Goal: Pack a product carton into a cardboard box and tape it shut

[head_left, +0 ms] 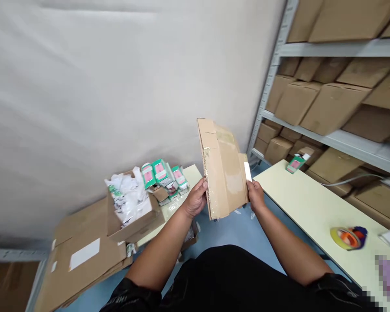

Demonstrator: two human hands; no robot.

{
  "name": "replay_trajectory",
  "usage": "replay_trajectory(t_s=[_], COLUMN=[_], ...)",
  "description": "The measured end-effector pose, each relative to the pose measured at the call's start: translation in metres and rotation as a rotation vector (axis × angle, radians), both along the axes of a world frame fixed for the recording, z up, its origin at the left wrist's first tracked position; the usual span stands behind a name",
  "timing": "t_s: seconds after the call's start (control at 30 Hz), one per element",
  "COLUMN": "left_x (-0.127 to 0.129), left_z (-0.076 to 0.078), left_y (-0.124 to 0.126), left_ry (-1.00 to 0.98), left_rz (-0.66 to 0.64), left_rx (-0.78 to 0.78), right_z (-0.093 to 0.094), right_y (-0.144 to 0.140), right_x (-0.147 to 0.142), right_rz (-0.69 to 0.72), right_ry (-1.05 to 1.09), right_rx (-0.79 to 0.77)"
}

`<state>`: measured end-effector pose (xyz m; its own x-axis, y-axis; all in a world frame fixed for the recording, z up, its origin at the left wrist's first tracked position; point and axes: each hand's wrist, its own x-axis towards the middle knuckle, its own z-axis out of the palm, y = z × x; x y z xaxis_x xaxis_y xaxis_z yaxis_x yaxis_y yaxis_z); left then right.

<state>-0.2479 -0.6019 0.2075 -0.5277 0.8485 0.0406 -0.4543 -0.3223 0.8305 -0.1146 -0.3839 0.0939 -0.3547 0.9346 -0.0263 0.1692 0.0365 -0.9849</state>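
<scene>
Between my two hands is a flattened cardboard box point(234, 177), brown, with strips of clear tape and a white label near its right edge. My left hand point(197, 198) grips its left edge, thumb on the near face. On the opposite edge, just below the white label, my right hand point(255, 195) is closed around the cardboard. The piece is held up in the air, tilted, above the blue floor. Fingers behind the cardboard are hidden.
Left, an open carton point(139, 227) of crumpled white paper stands beside green-and-pink small boxes point(160, 171). Flattened cardboard point(91, 234) lies further left. On the right table point(299, 195) are a tape dispenser point(346, 238) and a small green box point(295, 164); shelves point(331, 50) of cartons rise behind.
</scene>
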Motion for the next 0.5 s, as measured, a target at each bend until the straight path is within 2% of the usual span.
replay_trajectory(t_s=[0.13, 0.3, 0.4, 0.5], left_x=[0.022, 0.045, 0.058, 0.063], left_z=[-0.002, -0.008, -0.011, -0.014], left_y=[0.061, 0.131, 0.17, 0.204], left_ry=[0.009, 0.06, 0.27, 0.507], left_rz=[-0.187, -0.374, -0.447, -0.493], left_rx=[-0.009, -0.102, -0.223, -0.315], right_z=[-0.006, -0.019, -0.028, -0.034], right_y=[0.033, 0.051, 0.058, 0.062], right_x=[0.052, 0.098, 0.115, 0.123], right_rz=[-0.124, -0.198, -0.224, -0.21], right_ry=[-0.001, -0.044, -0.049, -0.079], right_rx=[-0.098, -0.233, -0.329, -0.339])
